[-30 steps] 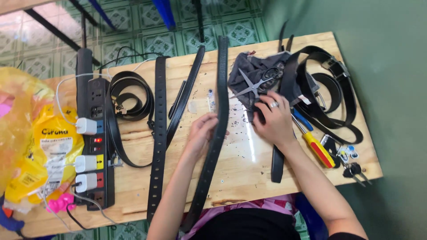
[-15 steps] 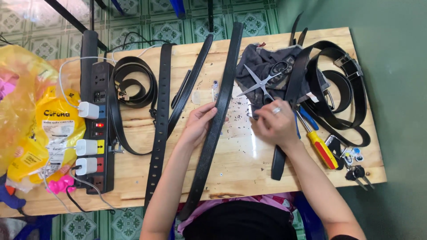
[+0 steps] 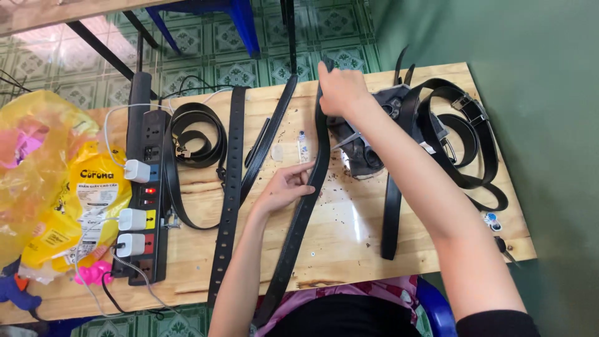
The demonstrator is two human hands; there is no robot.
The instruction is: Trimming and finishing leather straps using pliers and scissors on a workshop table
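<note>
Fingers (image 3: pixel 298 181) on belt (image 3: pixel 299 224), wood table (image 3: pixel 349 243), tiled floor (image 3: pixel 206 43).

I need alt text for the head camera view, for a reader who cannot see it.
Seen from above, a person's left hand and right hand hold a long black belt stretched across a wooden table. More black belts lie around it, with a power strip and yellow bag at the left.
</note>
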